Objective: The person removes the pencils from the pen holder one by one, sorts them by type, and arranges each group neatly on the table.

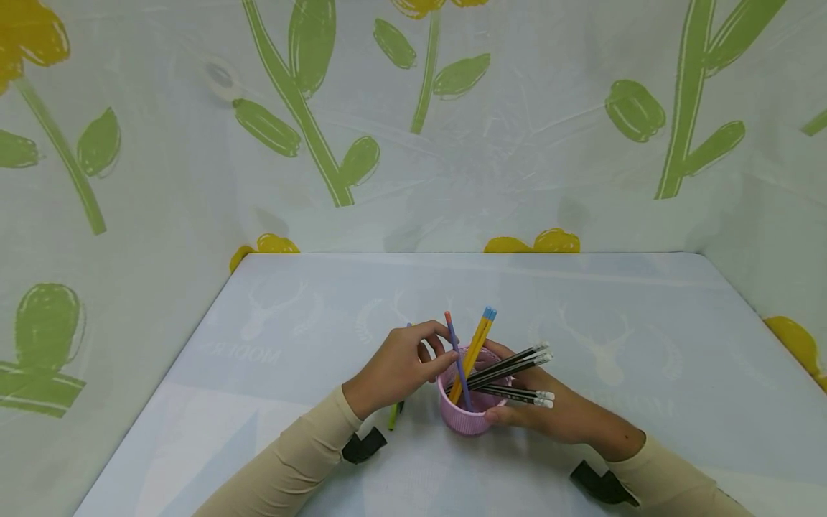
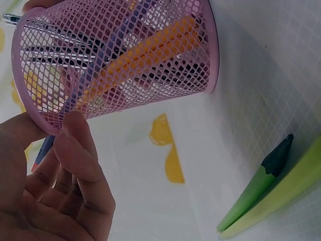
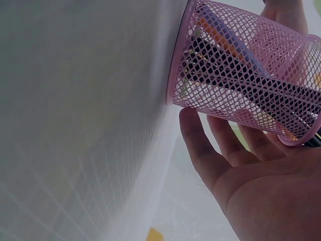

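Observation:
A pink mesh pencil cup (image 1: 470, 425) stands upright on the table, with my right hand (image 1: 562, 408) holding it from the right, thumb in front and fingers around the back. My left hand (image 1: 399, 366) is at the cup's left rim and pinches a purple pencil (image 1: 462, 380) with an orange end, whose lower part is inside the cup. Two yellow pencils (image 1: 475, 352) with blue ends lean in the cup. Several black striped pencils (image 1: 507, 368) with pale ends tilt out to the right, over the right hand. Through the mesh the purple pencil (image 2: 103, 55) crosses the others.
A dark-tipped green pencil (image 2: 253, 196) and a lime-green one (image 2: 296, 191) lie on the table left of the cup, partly hidden by the left hand in the head view. The pale table (image 1: 310, 301) meets a flower-patterned curtain (image 1: 504, 165). Black straps (image 1: 365, 445) hang at both wrists.

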{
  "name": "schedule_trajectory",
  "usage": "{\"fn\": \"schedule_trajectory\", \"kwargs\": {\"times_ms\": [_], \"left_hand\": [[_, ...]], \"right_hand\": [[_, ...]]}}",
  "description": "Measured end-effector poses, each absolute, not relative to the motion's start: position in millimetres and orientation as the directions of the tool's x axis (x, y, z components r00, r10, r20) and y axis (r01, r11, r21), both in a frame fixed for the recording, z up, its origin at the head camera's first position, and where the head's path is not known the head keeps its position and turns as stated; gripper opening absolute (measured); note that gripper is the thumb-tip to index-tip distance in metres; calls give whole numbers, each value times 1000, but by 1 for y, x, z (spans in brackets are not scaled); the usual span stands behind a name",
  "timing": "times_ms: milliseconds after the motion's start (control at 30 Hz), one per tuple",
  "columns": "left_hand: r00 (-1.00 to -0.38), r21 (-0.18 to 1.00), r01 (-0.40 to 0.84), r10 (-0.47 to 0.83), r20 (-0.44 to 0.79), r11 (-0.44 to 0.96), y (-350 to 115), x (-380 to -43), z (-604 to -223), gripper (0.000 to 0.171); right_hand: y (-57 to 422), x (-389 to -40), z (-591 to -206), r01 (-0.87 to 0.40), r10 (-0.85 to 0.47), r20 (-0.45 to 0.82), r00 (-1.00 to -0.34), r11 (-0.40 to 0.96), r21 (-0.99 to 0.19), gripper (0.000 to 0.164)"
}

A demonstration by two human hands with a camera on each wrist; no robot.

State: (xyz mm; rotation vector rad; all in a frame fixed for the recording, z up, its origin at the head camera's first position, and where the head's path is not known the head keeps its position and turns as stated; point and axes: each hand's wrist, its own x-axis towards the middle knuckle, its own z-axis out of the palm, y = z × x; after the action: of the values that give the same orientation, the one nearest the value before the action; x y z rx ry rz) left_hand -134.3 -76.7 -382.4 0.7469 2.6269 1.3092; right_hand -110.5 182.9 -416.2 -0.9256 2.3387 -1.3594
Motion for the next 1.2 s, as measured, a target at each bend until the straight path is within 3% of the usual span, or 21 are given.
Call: {"fn": "schedule_trajectory", "kwargs": {"times_ms": [1200], "left_hand": [[-865, 707, 452, 461, 198, 544, -79, -133, -377, 16]], "right_hand": [[183, -109, -416, -341, -646, 46, -762, 340, -877, 88]]}}
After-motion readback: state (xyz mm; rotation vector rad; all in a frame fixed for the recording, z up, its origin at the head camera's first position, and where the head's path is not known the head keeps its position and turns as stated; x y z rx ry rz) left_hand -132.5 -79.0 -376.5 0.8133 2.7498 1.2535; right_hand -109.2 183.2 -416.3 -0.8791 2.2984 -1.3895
